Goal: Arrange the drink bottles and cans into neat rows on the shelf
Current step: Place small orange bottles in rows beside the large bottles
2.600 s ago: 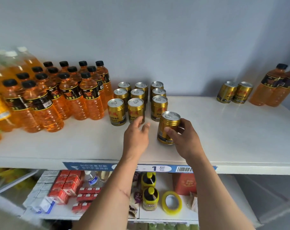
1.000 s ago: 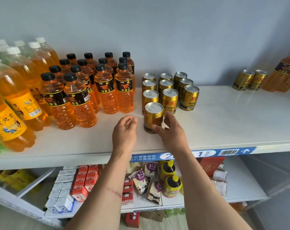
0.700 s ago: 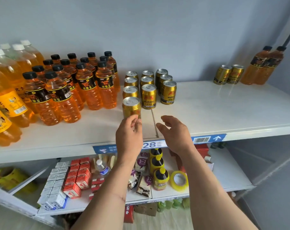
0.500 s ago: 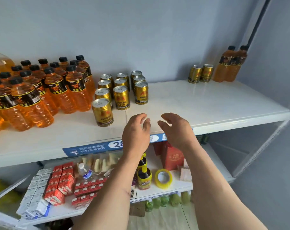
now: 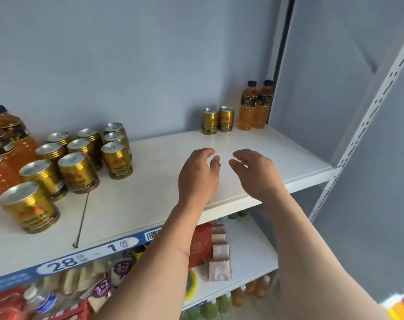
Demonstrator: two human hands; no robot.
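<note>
Several gold cans (image 5: 78,172) stand in rows at the left of the white shelf (image 5: 164,195), with one front can (image 5: 30,209) nearest the edge. Two more gold cans (image 5: 217,120) and two orange bottles with black caps (image 5: 255,106) stand apart at the far right back corner. Orange bottles (image 5: 4,144) are partly cut off at the left edge. My left hand (image 5: 197,176) and my right hand (image 5: 256,172) hover over the bare middle of the shelf, fingers apart, holding nothing.
A white perforated upright (image 5: 358,139) frames the right end of the shelf. A blue price strip (image 5: 88,257) runs along the front edge. The lower shelf (image 5: 249,255) holds a red box (image 5: 200,243), snack packets and small cartons. Green and orange bottles sit below that.
My right hand let go of the gold can at the front of the left rows. Both hands and my view have swung right, toward the two cans and two bottles in the corner.
</note>
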